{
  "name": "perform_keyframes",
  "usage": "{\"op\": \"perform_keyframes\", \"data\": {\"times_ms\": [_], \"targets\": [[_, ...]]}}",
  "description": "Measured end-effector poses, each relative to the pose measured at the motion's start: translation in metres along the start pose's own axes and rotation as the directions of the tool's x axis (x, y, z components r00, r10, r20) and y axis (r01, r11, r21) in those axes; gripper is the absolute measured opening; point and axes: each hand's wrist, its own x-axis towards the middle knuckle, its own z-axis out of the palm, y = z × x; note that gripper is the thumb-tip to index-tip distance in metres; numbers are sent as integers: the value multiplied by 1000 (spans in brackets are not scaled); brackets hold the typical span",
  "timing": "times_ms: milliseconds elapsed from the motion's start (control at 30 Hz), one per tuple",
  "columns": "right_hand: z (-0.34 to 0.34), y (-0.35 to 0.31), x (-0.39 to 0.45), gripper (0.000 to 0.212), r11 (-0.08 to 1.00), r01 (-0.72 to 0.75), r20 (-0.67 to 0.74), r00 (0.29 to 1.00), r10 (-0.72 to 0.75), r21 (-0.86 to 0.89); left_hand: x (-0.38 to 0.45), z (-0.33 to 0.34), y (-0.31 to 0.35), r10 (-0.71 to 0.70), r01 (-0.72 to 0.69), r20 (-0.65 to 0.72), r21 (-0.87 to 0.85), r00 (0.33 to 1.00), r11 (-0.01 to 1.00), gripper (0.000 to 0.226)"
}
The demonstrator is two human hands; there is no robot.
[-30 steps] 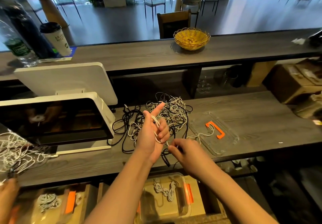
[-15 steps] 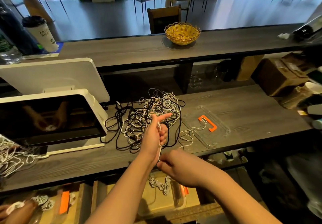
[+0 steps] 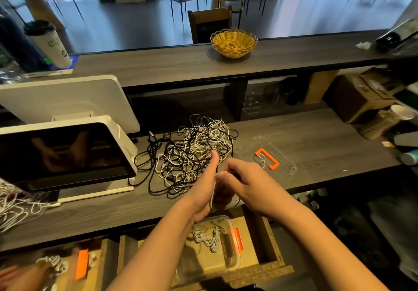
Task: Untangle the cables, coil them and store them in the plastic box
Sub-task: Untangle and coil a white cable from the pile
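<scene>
Cable gripped between both hands, above plastic box.

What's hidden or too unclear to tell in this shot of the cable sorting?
Head view only:
- White cable between the hands: its coil is hidden by the right hand and left hand.
- Clear plastic box below the counter: partly covered by the left forearm.
- Lower-left corner: blurred, cut by the edge.
- Tangled black and white cables: the count is unreadable.
</scene>
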Motion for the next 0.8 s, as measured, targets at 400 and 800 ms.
{"op": "perform_keyframes", "data": {"times_ms": [400, 800], "targets": [[-28, 23, -7, 18, 1000, -16, -265, 964, 22, 24, -14, 5, -3, -170, 112, 409, 161, 897, 981, 63], [-35, 41, -5, 19, 996, -83, -235, 968, 91, 46, -17, -5, 4, 50, 16, 180, -347, 982, 938, 50]]}}
